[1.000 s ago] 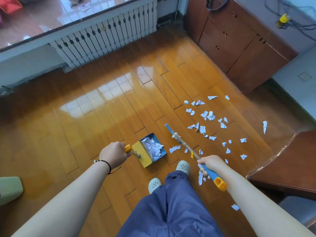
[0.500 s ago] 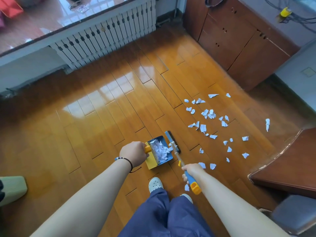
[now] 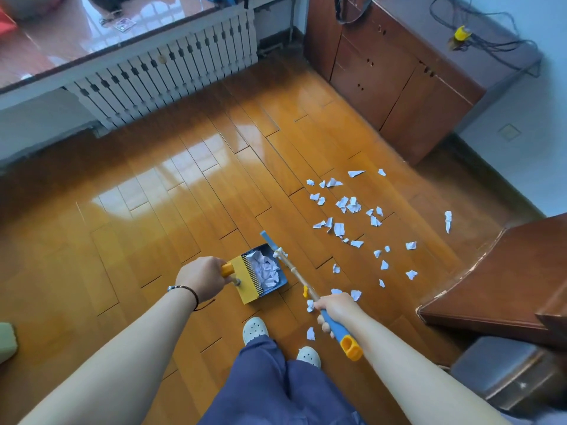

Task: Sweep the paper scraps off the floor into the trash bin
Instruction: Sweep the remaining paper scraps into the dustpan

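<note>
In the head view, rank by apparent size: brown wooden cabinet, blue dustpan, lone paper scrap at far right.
1. Brown wooden cabinet
2. Blue dustpan
3. Lone paper scrap
The cabinet sits farthest away yet looks largest.

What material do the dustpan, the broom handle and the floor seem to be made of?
Dustpan: likely plastic, with smooth blue walls and a moulded yellow comb edge.
Broom handle: the shaft looks like pale wood or bamboo, though this is unclear; the blue and yellow grip looks plastic.
Floor: wood planks, or perhaps laminate, with a glossy finish that mirrors the window light.
</note>
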`<state>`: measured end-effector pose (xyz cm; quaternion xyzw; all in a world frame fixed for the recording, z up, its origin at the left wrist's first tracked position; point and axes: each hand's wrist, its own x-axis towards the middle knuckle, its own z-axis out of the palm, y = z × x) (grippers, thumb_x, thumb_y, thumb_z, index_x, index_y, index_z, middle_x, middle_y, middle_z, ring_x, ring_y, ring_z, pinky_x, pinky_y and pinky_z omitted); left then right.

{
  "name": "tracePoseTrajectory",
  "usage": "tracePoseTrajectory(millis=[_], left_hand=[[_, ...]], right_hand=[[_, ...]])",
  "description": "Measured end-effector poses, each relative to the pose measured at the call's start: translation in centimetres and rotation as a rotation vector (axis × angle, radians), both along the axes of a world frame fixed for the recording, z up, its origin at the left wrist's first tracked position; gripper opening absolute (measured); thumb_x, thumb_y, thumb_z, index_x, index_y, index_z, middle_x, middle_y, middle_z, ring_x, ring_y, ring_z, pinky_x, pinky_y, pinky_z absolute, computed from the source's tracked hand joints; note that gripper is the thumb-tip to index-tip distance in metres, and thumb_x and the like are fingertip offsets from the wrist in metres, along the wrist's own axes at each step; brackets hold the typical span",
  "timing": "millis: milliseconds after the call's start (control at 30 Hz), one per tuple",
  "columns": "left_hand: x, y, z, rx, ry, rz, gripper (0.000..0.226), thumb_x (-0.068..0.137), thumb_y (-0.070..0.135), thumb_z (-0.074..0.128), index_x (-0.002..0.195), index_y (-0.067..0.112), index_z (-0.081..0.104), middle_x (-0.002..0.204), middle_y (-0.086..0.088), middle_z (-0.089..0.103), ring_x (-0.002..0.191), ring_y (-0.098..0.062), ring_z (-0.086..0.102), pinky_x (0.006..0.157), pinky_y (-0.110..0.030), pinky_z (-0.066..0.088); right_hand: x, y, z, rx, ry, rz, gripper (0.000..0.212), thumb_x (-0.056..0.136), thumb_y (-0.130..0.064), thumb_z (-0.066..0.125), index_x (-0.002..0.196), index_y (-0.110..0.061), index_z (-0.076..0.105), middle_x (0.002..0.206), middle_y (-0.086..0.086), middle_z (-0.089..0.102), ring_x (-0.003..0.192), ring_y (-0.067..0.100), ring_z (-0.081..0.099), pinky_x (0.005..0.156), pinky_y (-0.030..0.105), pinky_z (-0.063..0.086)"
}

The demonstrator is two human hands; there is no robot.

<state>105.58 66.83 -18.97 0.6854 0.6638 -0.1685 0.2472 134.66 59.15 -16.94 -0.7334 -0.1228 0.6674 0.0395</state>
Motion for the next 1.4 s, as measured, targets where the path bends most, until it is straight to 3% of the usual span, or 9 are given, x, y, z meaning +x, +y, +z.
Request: tracePoseTrajectory(millis=[233,667,900,1033,1133,1400], left_hand=[[2.0,-2.9,0.8,0.010,0.011,0.034,0.023,0.095,0.046,0.063,0.091,0.024,0.068,0.069,0.007,0.060,0.064,-0.016,0.059,0.049,-0.024,0.039],[5.1,-8.3,0.9,-0.021,0.060,-0.062,0.021,0.095,0.044,0.065,0.107,0.027,0.069,0.073,0.009,0.062,0.066,-0.013,0.060,0.052,-0.025,0.048],[4.2,-10.2,0.0,-0.050,0.038,0.004,0.015,0.094,0.042,0.066,0.093,0.027,0.068,0.074,0.007,0.065,0.068,-0.016,0.064,0.055,-0.027,0.052],[4.0,-10.7,-0.2,-0.035,0.027,0.005,0.016,0.094,0.042,0.067,0.092,0.026,0.067,0.074,0.007,0.064,0.068,-0.015,0.064,0.056,-0.028,0.053],[3.7,-10.7,-0.2,-0.025,0.025,-0.022,0.015,0.094,0.043,0.066,0.093,0.027,0.065,0.071,0.009,0.060,0.068,-0.015,0.062,0.054,-0.025,0.049],[1.8,-11.5,0.8,-0.011,0.044,-0.132,0.023,0.096,0.044,0.065,0.113,0.030,0.069,0.079,0.010,0.063,0.070,-0.012,0.061,0.054,-0.023,0.047]], right_hand=[[4.2,-1.9,-0.1,0.061,-0.057,0.008,0.013,0.095,-0.012,0.055,0.092,-0.001,0.061,0.063,0.012,0.053,0.041,0.019,0.046,0.036,0.020,0.040],[14.2,-8.9,-3.7,0.045,-0.271,-0.072,0.021,0.094,-0.007,0.055,0.112,0.003,0.059,0.064,0.015,0.056,0.042,0.022,0.050,0.038,0.022,0.044],[9.3,-10.9,-6.9,-0.089,-0.183,-0.162,0.023,0.093,-0.003,0.054,0.114,0.005,0.055,0.065,0.017,0.055,0.040,0.024,0.049,0.035,0.023,0.041],[6.9,-11.4,-6.2,-0.052,-0.110,-0.226,0.020,0.093,-0.005,0.053,0.112,0.003,0.054,0.061,0.015,0.053,0.030,0.020,0.047,0.034,0.021,0.041],[6.9,-11.6,-4.6,-0.019,-0.115,-0.282,0.015,0.094,-0.008,0.054,0.105,0.001,0.057,0.058,0.014,0.052,0.036,0.021,0.047,0.035,0.021,0.042],[6.2,-13.8,-5.0,-0.019,-0.188,-0.465,0.019,0.094,-0.009,0.054,0.110,0.002,0.056,0.065,0.015,0.054,0.039,0.020,0.049,0.035,0.020,0.043]])
